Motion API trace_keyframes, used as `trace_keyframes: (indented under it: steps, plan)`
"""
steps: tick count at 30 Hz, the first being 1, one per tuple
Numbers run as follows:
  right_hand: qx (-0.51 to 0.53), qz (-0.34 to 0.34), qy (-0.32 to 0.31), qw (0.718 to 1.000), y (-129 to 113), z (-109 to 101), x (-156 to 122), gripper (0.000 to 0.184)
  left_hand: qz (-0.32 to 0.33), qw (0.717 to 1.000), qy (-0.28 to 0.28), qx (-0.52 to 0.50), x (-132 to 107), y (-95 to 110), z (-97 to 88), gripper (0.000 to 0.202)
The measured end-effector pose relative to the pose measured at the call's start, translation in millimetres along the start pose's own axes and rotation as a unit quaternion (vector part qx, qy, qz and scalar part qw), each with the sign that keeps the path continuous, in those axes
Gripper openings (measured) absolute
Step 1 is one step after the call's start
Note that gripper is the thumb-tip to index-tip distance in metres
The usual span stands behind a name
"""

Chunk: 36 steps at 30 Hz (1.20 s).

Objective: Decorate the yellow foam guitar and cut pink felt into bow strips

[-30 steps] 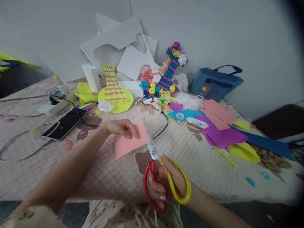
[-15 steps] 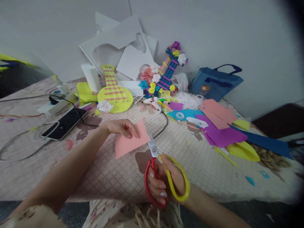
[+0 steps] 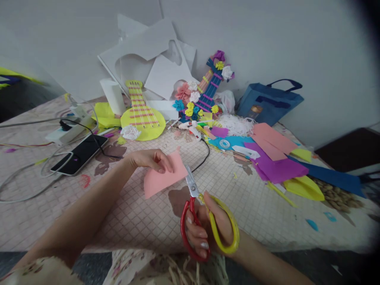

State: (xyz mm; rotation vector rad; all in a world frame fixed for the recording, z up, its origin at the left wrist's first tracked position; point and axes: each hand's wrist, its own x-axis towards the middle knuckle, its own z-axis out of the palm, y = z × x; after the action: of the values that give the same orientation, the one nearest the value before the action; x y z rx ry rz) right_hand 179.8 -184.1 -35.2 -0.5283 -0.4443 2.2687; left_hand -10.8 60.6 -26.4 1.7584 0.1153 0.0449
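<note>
A pink sheet of paper (image 3: 160,183) with a curved left edge is pinched in my left hand (image 3: 154,161), held over the near middle of the table. My right hand (image 3: 204,221) grips a pair of scissors (image 3: 192,187) with one red and one yellow handle, fingers through the loops. The blades point up and away, their tips at the paper's right edge. Whether the paper lies between the blades I cannot tell.
Behind my hands lie a yellow paper guitar (image 3: 144,120), a glue gun (image 3: 190,126) and a flower-trimmed blue guitar (image 3: 210,93). Purple paper (image 3: 274,168) and other coloured sheets lie right. A tablet-like black device (image 3: 80,155) with cables and a power strip (image 3: 63,132) are left.
The scissor handles have spread very slightly, the yellow loop shifting a little to the right. My left hand and the paper stay nearly still.
</note>
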Motion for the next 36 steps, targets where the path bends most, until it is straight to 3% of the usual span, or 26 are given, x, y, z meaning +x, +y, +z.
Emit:
trace_keyframes:
  steps: [11,36]
  plan:
    - [0.002,0.0,-0.006,1.0,-4,8,4,0.067,-0.003,1.0,-0.024,-0.02,3,11,7.4,0.025]
    - [0.045,-0.01,0.006,0.999,2,6,-2,0.063,-0.021,0.999,-0.03,-0.011,4,6,5.8,0.025]
